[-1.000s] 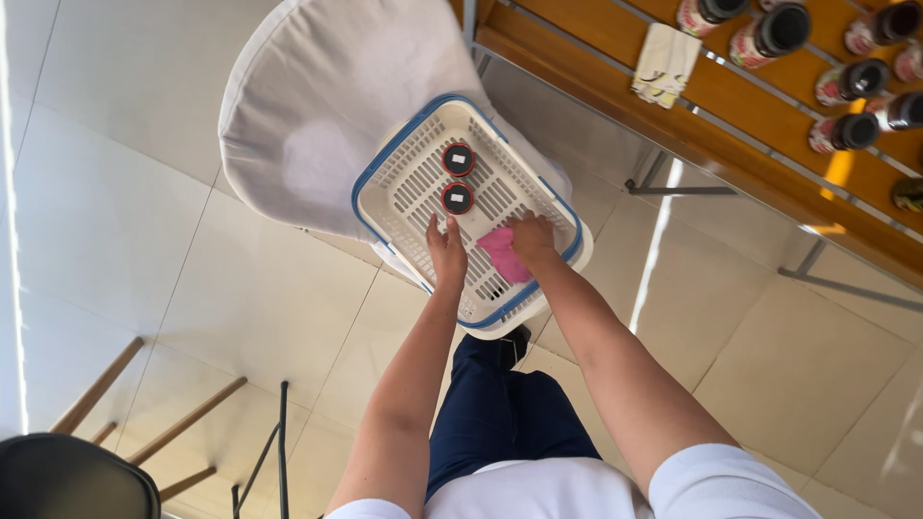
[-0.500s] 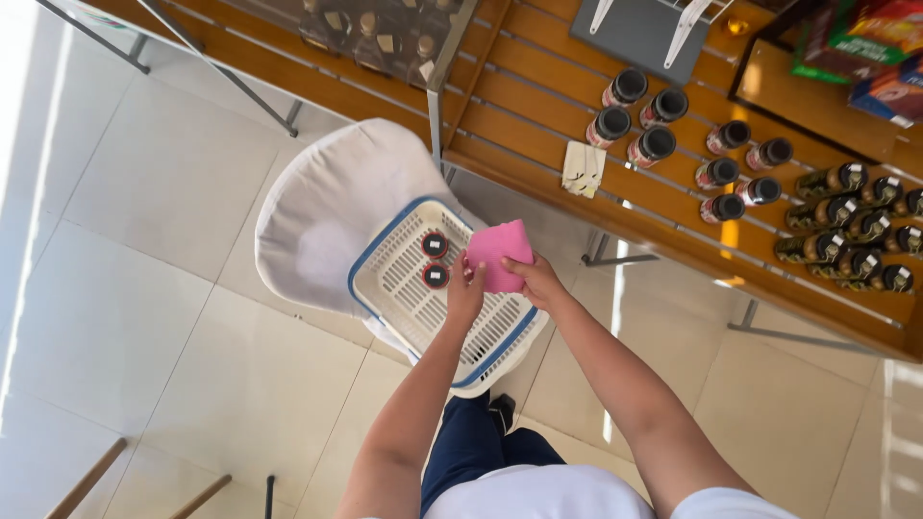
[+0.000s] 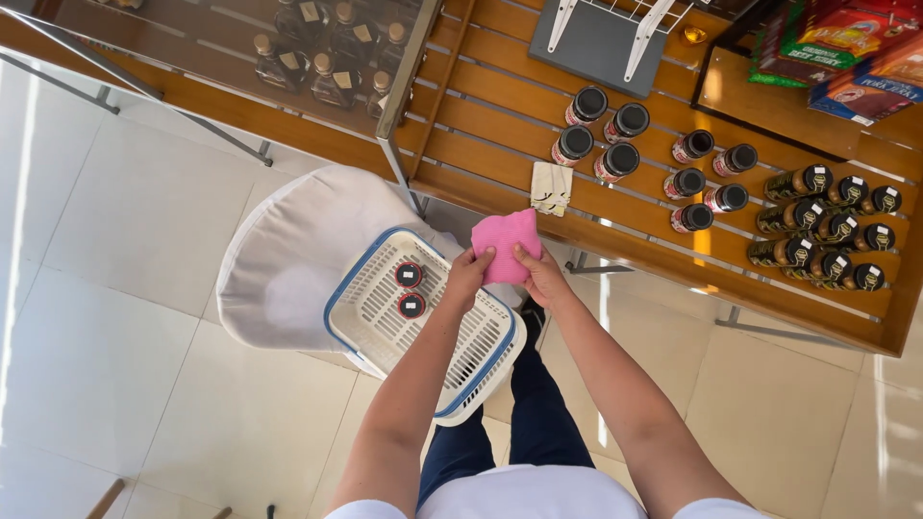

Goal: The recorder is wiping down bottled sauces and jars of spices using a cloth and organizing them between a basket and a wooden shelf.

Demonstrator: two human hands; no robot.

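Head view, looking straight down. The left hand (image 3: 468,276) and the right hand (image 3: 540,279) each pinch a lower corner of a small pink folded cloth (image 3: 504,244), fingers closed on its edge, the two hands close together but not touching. The cloth is held in the air just past the far rim of a white slotted plastic basket with a blue rim (image 3: 385,322), between the basket and the front edge of a slatted wooden shelf (image 3: 500,135). The cloth's long axis runs from the hands away toward the shelf, tilted slightly to the right; its free upper edge points at the shelf.

The basket rests on a white cushioned chair seat (image 3: 288,259) and holds two small dark round-lidded jars (image 3: 409,288), upright, one just beside the other, near its far end. On the shelf beyond the cloth lies a small cream paper tag (image 3: 551,187), and further back stand four black-lidded jars (image 3: 596,135) in a tight cluster, with more dark bottles (image 3: 827,226) ranged to the right.
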